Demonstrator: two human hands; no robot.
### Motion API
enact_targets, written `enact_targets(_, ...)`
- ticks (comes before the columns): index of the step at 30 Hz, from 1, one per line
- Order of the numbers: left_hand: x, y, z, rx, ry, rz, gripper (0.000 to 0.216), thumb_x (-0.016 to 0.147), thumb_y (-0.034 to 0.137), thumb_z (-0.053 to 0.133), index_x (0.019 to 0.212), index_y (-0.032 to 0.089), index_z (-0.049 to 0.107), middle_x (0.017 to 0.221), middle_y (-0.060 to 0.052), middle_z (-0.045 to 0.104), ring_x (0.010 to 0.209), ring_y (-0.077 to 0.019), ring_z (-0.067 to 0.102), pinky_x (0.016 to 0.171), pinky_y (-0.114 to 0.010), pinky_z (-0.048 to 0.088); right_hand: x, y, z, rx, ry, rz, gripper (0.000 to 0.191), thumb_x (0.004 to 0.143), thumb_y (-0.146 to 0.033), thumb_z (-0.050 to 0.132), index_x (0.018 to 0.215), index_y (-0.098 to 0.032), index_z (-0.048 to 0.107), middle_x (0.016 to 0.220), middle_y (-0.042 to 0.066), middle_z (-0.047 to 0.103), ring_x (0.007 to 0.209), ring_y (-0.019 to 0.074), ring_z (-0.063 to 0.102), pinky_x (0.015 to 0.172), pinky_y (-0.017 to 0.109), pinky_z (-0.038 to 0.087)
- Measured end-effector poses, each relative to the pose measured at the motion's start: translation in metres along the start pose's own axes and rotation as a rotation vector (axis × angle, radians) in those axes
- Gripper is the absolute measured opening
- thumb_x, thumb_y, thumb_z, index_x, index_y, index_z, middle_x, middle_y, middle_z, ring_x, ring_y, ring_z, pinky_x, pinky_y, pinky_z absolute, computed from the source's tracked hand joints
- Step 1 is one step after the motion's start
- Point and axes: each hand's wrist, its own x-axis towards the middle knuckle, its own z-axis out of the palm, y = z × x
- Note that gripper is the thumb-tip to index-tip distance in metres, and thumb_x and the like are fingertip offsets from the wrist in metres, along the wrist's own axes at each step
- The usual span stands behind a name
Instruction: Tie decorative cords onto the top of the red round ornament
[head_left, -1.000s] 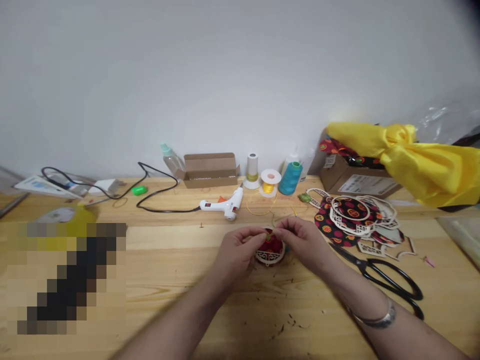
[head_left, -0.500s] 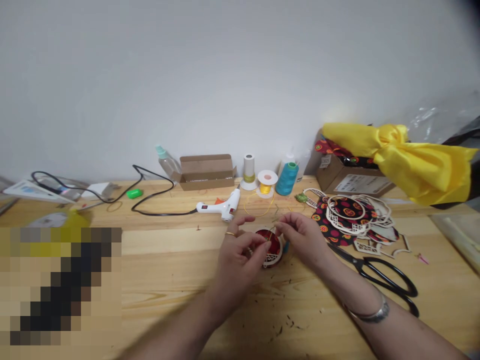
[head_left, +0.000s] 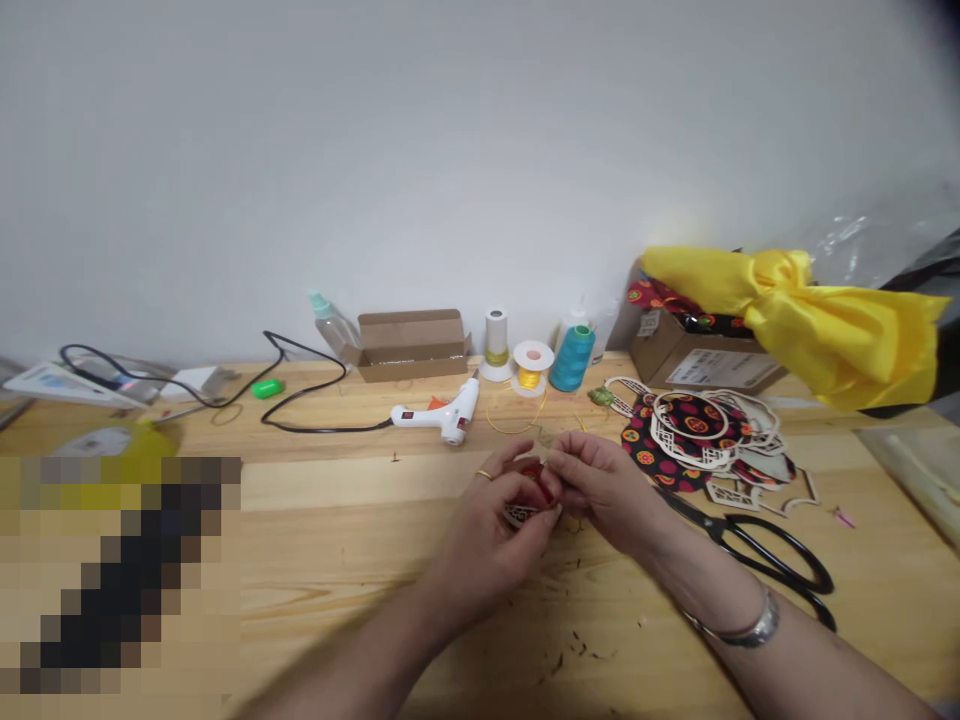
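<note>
My left hand [head_left: 499, 525], with a ring on one finger, is closed around a small round ornament of red patterned fabric [head_left: 551, 482] with a pale openwork wooden frame. Its fingers hide most of the piece. My right hand [head_left: 606, 490] meets it at the ornament's upper right edge, finger and thumb pinched on a thin yellowish cord [head_left: 543, 437]. Loose strands of it stick up above the fingertips. Where the cord joins the ornament is hidden by my fingers.
Behind my hands stand a white glue gun [head_left: 439, 418], a yellow cord spool [head_left: 533, 367] and a blue thread cone [head_left: 573, 358]. On the right lie black scissors [head_left: 780, 555], lattice frames [head_left: 694, 430] and a box [head_left: 701, 355] under yellow cloth [head_left: 832, 320]. Dark scraps dot the table [head_left: 337, 560].
My left hand has moved right and closed around the ornament, covering more of it. Both hands are now together, and the right fingertips have shifted slightly down to its edge.
</note>
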Motion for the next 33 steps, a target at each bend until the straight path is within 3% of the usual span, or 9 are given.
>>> enact_targets(5, 0.003, 0.005, -0.001, -0.435, 0.059, -0.259, 0.008, 0.079, 0.022, 0.052, 0.087, 0.019, 0.050, 0.093, -0.005, 0.061, 0.084, -0.0154, 0.059, 0.074, -0.029, 0.045, -0.001, 0.000, 0.002, -0.131, 0.026, 0.032, 0.021, 0.069, -0.029, 0.063, 0.063, -0.015, 0.048, 0.048, -0.004, 0.053, 0.042, 0.0047, 0.042, 0.040, 0.016, 0.025)
enact_targets(8, 0.006, 0.003, -0.003, -0.465, -0.005, -0.335, 0.014, 0.080, 0.024, 0.051, 0.092, 0.016, 0.054, 0.073, -0.001, 0.062, 0.068, -0.0120, 0.057, 0.065, -0.024, 0.044, -0.002, -0.001, 0.003, -0.212, 0.014, 0.026, 0.022, 0.069, -0.031, 0.062, 0.061, -0.015, 0.049, 0.046, -0.005, 0.051, 0.041, 0.0053, 0.041, 0.040, 0.018, 0.027)
enact_targets(15, 0.009, 0.005, -0.008, -0.492, -0.049, -0.432, 0.018, 0.077, 0.030, 0.055, 0.080, 0.014, 0.062, 0.064, -0.001, 0.061, 0.047, -0.0057, 0.041, 0.045, -0.018, 0.029, -0.003, -0.004, 0.004, -0.376, 0.000, -0.008, 0.020, 0.069, -0.031, 0.060, 0.060, -0.015, 0.051, 0.046, -0.005, 0.049, 0.043, 0.0057, 0.041, 0.044, 0.019, 0.032)
enact_targets(21, 0.010, 0.004, -0.011, -0.509, -0.033, -0.519, 0.021, 0.069, 0.035, 0.063, 0.071, 0.014, 0.067, 0.060, -0.001, 0.063, 0.040, -0.0029, 0.031, 0.040, -0.019, 0.018, -0.003, -0.005, 0.004, -0.392, 0.024, 0.000, 0.020, 0.068, -0.031, 0.061, 0.061, -0.015, 0.051, 0.046, -0.005, 0.049, 0.042, 0.0059, 0.041, 0.042, 0.018, 0.030)
enact_targets(25, 0.011, 0.001, -0.012, -0.637, -0.047, -0.598, 0.019, 0.066, 0.031, 0.067, 0.069, 0.013, 0.067, 0.060, -0.003, 0.063, 0.040, -0.0027, 0.033, 0.039, -0.019, 0.015, -0.003, -0.007, 0.004, -0.404, 0.009, 0.008, 0.017, 0.069, -0.027, 0.060, 0.061, -0.015, 0.051, 0.046, -0.006, 0.049, 0.042, 0.0052, 0.041, 0.041, 0.018, 0.029)
enact_targets(33, 0.012, 0.003, -0.014, -0.674, -0.084, -0.665, 0.016, 0.063, 0.027, 0.070, 0.066, 0.011, 0.067, 0.056, -0.003, 0.062, 0.038, -0.0017, 0.031, 0.037, -0.019, 0.011, -0.004, -0.010, 0.004, -0.414, -0.050, 0.036, 0.015, 0.069, -0.023, 0.060, 0.061, -0.014, 0.052, 0.045, -0.006, 0.049, 0.040, 0.0041, 0.038, 0.039, 0.017, 0.025)
